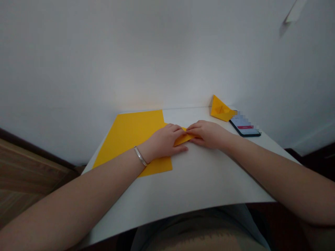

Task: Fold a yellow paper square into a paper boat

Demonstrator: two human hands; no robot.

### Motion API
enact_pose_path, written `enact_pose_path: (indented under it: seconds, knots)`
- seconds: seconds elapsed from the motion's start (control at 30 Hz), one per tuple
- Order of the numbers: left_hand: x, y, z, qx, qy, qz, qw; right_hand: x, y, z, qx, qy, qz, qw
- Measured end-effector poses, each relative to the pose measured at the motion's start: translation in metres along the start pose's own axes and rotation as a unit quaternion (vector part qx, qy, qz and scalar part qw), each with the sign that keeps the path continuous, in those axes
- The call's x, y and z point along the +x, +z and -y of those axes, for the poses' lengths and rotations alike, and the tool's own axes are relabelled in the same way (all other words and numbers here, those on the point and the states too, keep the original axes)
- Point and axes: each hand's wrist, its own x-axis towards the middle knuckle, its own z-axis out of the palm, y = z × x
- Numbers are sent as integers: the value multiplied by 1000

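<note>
My left hand and right hand pinch the small folded paper between them mid-bench, its long axis running left-right, both equally near.

Two paper sheets, one boat, phone

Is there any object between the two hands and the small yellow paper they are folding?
Nothing visible. The left hand and right hand both touch the small folded yellow paper piece directly. The finished yellow paper boat and black smartphone lie farther back on the right.
</note>
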Motion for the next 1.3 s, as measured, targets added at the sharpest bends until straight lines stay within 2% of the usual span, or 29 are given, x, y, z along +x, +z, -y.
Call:
enact_pose_path:
  seconds: [0.1, 0.27, 0.33, 0.6, 0.73, 1.07, 1.17, 1.3]
  knots:
    - [-1, 3, 0, 19, -3, -5, 1000, 0, -3, -2, 13, 6, 16, 1000]
    - [-5, 5, 1, 66, -33, 10, 997, -4, -9, -3, -4, 109, 20, 994]
    - [-5, 3, 0, 83, -46, 20, 995, -5, -10, -3, -12, 127, 26, 992]
    - [-4, 3, 0, 77, -5, 1, 997, 0, -10, 3, -25, 127, 29, 991]
    - [-3, 8, 4, 82, 15, -14, 996, 0, -6, 2, 1, 143, 8, 990]
    - [-1, 6, 0, 131, -20, -18, 991, 1, 5, 1, 112, 129, -57, 984]
    - [1, 3, -3, 157, -19, -24, 987, 1, 6, 3, 93, 131, -73, 984]
    - [4, 0, -5, 204, 19, -39, 978, 0, 4, 7, 64, 148, -74, 984]
